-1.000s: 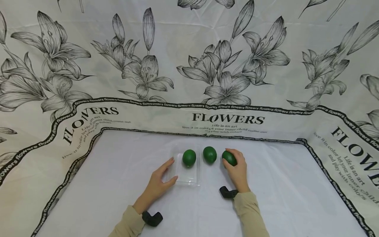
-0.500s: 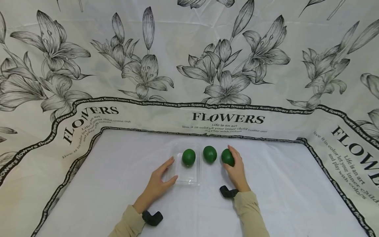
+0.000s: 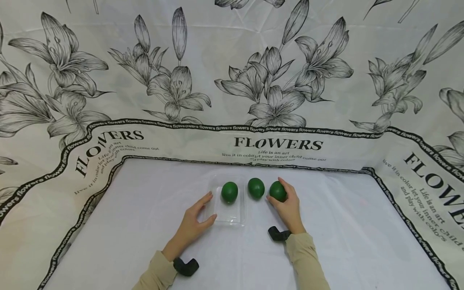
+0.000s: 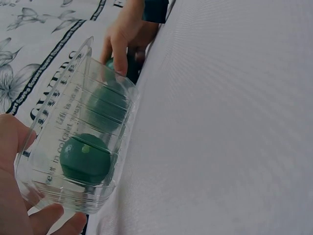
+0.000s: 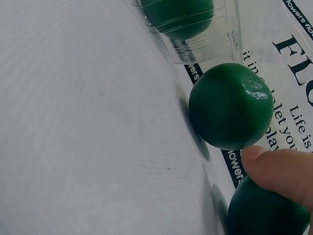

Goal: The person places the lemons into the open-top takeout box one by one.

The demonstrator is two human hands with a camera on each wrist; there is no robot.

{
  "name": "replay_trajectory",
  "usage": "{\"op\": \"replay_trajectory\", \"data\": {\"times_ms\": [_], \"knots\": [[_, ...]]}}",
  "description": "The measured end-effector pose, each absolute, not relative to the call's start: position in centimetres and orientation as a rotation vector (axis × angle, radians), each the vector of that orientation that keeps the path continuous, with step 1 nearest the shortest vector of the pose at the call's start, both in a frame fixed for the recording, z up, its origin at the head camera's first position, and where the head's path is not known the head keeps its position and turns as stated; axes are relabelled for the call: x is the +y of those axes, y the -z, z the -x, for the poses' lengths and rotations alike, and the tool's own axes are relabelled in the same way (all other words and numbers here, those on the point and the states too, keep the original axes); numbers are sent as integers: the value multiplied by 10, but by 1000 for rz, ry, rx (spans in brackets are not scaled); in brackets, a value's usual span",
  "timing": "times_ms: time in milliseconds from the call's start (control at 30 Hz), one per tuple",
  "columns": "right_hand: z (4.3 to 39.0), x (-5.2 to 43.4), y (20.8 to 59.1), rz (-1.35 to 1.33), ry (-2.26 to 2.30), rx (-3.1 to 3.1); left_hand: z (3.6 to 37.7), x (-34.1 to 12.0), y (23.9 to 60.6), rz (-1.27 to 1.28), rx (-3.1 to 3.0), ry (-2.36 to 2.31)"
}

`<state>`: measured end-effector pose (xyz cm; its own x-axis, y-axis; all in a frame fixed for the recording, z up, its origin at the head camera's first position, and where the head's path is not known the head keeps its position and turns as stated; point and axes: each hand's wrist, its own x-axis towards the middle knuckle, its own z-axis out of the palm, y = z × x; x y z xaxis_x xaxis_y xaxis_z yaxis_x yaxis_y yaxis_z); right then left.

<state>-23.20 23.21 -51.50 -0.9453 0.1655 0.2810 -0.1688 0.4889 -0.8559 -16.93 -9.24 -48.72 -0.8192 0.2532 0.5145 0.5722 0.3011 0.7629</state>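
Note:
In the head view, a clear plastic tray (image 3: 232,219) holds one green lime (image 3: 229,192). My left hand (image 3: 190,225) rests at the tray's left edge, thumb and index finger spread apart. The left wrist view shows its fingers touching the clear wall (image 4: 73,196). A second lime (image 3: 256,188) sits on the cloth just right of the tray. Around the rightmost lime (image 3: 278,191) my right hand (image 3: 288,205) has its fingers on the right side and its thumb at the lower left. In the right wrist view, the thumb (image 5: 279,169) partly covers that lime and its tip lies close to the middle lime.
A white cloth (image 3: 152,201) covers the table. Behind it rises a flower-printed cloth (image 3: 203,141) with black trim. Each wrist carries a black camera mount, one on the left (image 3: 186,267) and one on the right (image 3: 278,234).
The right thumb has moved left and outward, from the lower front of the rightmost lime to its left side. That lime has shifted slightly left. My left hand and the tray stay put.

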Motion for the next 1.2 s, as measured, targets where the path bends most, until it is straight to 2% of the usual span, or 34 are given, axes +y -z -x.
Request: {"op": "replay_trajectory", "data": {"times_ms": [167, 433, 1200], "knots": [[231, 231, 514, -6, -1449, -2399, 171, -93, 489, 745, -2286, 1529], [232, 232, 513, 7, -1537, -2421, 189, -95, 527, 724, -2302, 1547], [231, 230, 514, 55, -1428, -2293, 190, -96, 527, 681, -2403, 1547]]}}
